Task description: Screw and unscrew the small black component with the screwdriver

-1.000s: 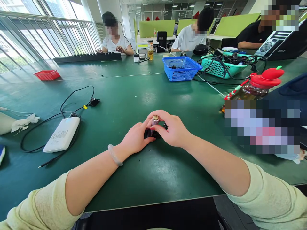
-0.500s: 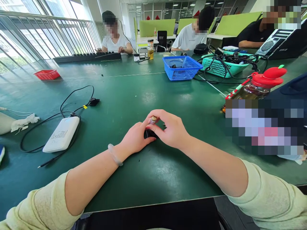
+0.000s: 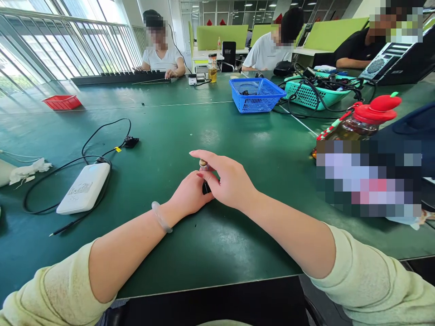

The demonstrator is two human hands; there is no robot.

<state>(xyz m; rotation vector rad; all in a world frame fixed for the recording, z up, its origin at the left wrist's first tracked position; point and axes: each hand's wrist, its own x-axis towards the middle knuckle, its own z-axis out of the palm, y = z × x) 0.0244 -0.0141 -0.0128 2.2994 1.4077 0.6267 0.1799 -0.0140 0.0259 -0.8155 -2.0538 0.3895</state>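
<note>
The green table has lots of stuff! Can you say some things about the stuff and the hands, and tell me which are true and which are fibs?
1. A small tan-topped cylinder shows between the right hand's thumb and index finger. True.
2. The white box is to the right of both hands. False: the white box is to the left of the left hand.
3. The blue basket stands beside a teal basket. True.
4. The bracelet is on the right wrist. False: the bracelet is on the left wrist.
5. The bottle on the right has a blue lid. False: the bottle's lid is red.
</note>
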